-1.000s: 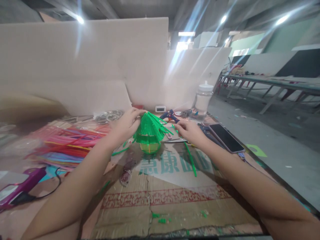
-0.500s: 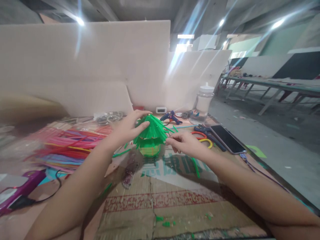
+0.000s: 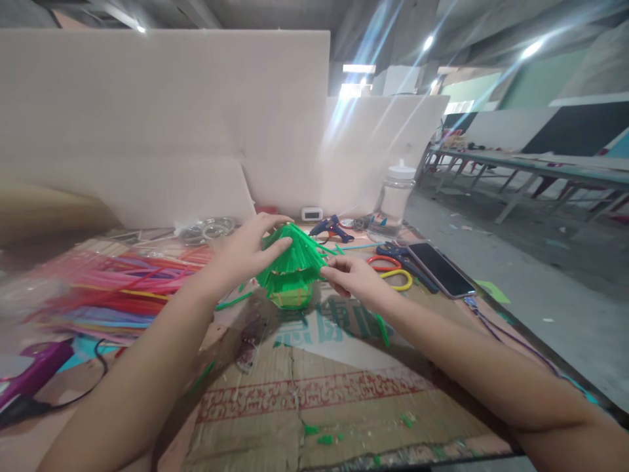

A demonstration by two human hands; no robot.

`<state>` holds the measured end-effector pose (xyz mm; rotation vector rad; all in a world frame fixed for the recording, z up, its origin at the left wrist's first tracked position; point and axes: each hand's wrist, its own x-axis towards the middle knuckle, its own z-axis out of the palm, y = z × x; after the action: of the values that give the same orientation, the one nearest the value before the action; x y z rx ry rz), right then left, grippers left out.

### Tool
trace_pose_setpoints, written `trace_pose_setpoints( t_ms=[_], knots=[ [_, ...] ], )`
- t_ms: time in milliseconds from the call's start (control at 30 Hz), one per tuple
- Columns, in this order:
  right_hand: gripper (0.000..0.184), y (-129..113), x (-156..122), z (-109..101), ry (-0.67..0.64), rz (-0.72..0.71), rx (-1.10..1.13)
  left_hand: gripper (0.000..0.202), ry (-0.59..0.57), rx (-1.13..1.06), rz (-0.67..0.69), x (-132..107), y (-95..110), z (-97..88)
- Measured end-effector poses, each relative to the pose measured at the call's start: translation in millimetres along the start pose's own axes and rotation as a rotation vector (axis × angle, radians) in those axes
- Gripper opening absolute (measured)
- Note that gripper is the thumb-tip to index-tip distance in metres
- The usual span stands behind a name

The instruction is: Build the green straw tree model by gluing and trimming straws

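A green cone-shaped piece [image 3: 295,259], made of many fuzzy pipe cleaner strips, stands in front of me on a rounded green base [image 3: 291,298]. My left hand [image 3: 263,242] grips the cone near its top, thumb on the near side and fingers reaching over the back. At the lower right edge of the cone, my right hand [image 3: 346,274] pinches the end of a green strip between thumb and forefinger. Several strips stick out to the right from the cone. Loose green pipe cleaners [image 3: 382,329] lie on the cardboard beneath.
Bundles of coloured pipe cleaners [image 3: 122,282] lie at left, near a purple glue gun [image 3: 42,370]. Behind the cone are a blue glue gun [image 3: 331,227], a small white clock [image 3: 311,214] and a water bottle [image 3: 392,203]. Scissors [image 3: 396,280] and a phone [image 3: 441,269] lie at right.
The camera view has shifted slightly. My right hand's fingertips have closed in on the cone's right edge, where fewer strips now splay out. My left hand keeps its place on the top.
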<state>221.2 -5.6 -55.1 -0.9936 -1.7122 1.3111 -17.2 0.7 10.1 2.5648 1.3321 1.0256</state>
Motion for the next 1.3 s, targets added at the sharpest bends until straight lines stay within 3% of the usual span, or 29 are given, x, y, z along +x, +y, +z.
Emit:
trace_pose_setpoints(
  t_ms=[367,700,967,1300],
  knots=[
    [0.037,2,-5,9,0.016,0.029,0.119,0.039,-0.011,-0.002,0.010,-1,4,-0.9],
    [0.042,-6,-8,13,0.018,0.138,0.343,0.040,-0.022,0.017,0.022,-2,2,-2.1],
    [0.044,-2,-6,13,0.032,0.147,0.321,0.039,-0.023,0.018,0.013,-2,2,-2.9],
    [0.040,-1,-4,12,0.098,0.054,0.197,0.040,-0.014,0.007,0.019,0,0,-1.4]
  ],
)
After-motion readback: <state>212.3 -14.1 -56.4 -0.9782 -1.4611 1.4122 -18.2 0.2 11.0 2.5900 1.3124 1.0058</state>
